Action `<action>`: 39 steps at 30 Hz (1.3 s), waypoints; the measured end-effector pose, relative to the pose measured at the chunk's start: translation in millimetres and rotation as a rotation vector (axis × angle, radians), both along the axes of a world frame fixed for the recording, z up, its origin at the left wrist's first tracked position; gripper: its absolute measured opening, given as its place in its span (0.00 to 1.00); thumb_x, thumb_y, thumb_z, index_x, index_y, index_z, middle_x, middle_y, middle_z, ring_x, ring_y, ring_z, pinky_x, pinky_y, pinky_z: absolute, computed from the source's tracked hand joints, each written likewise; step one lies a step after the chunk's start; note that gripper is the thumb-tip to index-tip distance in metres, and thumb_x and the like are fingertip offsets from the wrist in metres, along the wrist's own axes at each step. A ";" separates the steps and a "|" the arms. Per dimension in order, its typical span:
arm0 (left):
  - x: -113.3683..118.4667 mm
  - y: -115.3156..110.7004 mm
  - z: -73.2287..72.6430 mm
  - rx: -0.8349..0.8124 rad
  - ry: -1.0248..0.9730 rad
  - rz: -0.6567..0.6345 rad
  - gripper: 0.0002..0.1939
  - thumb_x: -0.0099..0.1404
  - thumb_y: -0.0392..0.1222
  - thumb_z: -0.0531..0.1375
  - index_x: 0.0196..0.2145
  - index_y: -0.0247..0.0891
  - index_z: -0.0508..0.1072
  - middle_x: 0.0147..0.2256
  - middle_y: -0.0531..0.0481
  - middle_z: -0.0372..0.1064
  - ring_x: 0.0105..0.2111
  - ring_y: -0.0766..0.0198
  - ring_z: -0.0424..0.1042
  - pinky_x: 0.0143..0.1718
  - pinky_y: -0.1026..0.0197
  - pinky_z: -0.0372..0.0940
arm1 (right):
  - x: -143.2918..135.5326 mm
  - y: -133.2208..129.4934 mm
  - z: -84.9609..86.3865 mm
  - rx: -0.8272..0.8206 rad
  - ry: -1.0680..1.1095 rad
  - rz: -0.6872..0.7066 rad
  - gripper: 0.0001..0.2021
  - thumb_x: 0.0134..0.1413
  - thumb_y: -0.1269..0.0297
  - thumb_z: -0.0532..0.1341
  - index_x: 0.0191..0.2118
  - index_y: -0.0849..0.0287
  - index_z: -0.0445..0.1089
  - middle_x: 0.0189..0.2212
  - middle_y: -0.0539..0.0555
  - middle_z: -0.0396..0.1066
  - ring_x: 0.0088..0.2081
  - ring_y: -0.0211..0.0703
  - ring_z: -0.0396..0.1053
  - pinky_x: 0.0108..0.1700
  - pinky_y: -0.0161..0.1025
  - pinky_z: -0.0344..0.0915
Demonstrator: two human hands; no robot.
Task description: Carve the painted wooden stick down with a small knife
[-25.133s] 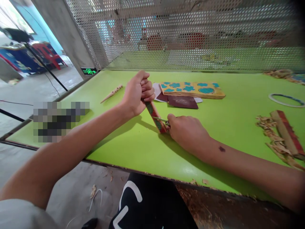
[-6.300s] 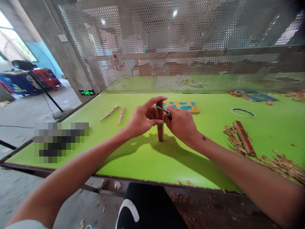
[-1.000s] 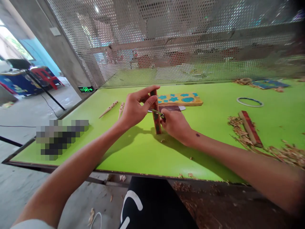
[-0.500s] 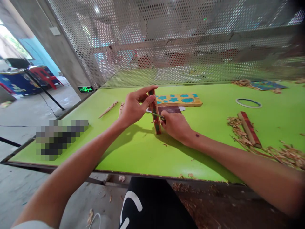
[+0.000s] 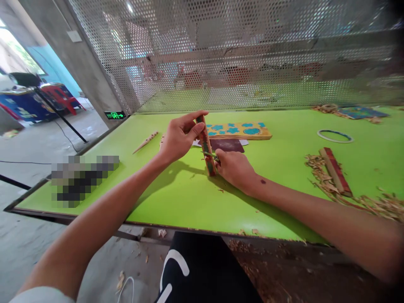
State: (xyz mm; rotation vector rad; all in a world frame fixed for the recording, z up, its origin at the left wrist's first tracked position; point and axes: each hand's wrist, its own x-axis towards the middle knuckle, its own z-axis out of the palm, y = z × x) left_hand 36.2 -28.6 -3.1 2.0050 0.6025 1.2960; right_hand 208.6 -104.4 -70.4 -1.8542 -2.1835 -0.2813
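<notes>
Painted stick (image 5: 207, 145) — upper end in left grip (image 5: 184, 136).

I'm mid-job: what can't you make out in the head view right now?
Tool: head view, handle mostly hidden by the right hand.
Yellow board: head view, left end hidden behind the painted stick and left hand.
Spotted piece: head view, mostly hidden by the left hand.
Pixelated object: head view, blurred out.
Shavings: head view, cut off by the right edge.
</notes>
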 end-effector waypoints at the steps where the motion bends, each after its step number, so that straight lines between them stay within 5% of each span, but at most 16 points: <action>1: -0.2 0.2 -0.2 -0.001 -0.003 -0.003 0.18 0.66 0.43 0.64 0.51 0.34 0.77 0.27 0.51 0.76 0.25 0.71 0.74 0.28 0.69 0.69 | 0.4 -0.2 0.5 -0.005 -0.008 0.002 0.12 0.67 0.58 0.53 0.40 0.59 0.70 0.29 0.57 0.77 0.27 0.45 0.70 0.28 0.41 0.42; 11: -5.2 4.9 -4.3 -0.019 -0.053 -0.023 0.20 0.64 0.47 0.66 0.50 0.33 0.78 0.28 0.50 0.77 0.27 0.68 0.76 0.31 0.66 0.73 | 3.6 -6.7 6.8 -0.133 -0.094 0.009 0.08 0.63 0.66 0.55 0.41 0.58 0.71 0.32 0.58 0.78 0.31 0.48 0.74 0.29 0.40 0.46; 17: -2.7 -0.4 -6.8 -0.110 -0.107 -0.065 0.22 0.64 0.50 0.65 0.52 0.35 0.75 0.34 0.47 0.80 0.34 0.62 0.81 0.39 0.59 0.78 | 2.3 -1.6 5.4 -0.075 -0.071 0.004 0.10 0.66 0.61 0.54 0.42 0.58 0.69 0.32 0.57 0.78 0.31 0.49 0.74 0.28 0.41 0.44; 25: -2.3 6.7 -10.3 -0.119 -0.125 -0.051 0.22 0.65 0.48 0.65 0.52 0.32 0.75 0.32 0.47 0.79 0.33 0.62 0.81 0.38 0.59 0.78 | -7.8 1.6 5.1 -0.019 -0.058 -0.066 0.09 0.67 0.62 0.53 0.43 0.58 0.67 0.32 0.59 0.78 0.31 0.49 0.74 0.28 0.41 0.43; 39: -5.2 3.8 -6.9 -0.184 -0.150 -0.048 0.18 0.63 0.45 0.66 0.48 0.33 0.75 0.29 0.49 0.79 0.32 0.60 0.81 0.37 0.57 0.78 | -1.8 -6.1 9.4 -0.164 -0.097 0.000 0.10 0.64 0.65 0.53 0.43 0.60 0.70 0.33 0.60 0.78 0.31 0.49 0.74 0.29 0.40 0.50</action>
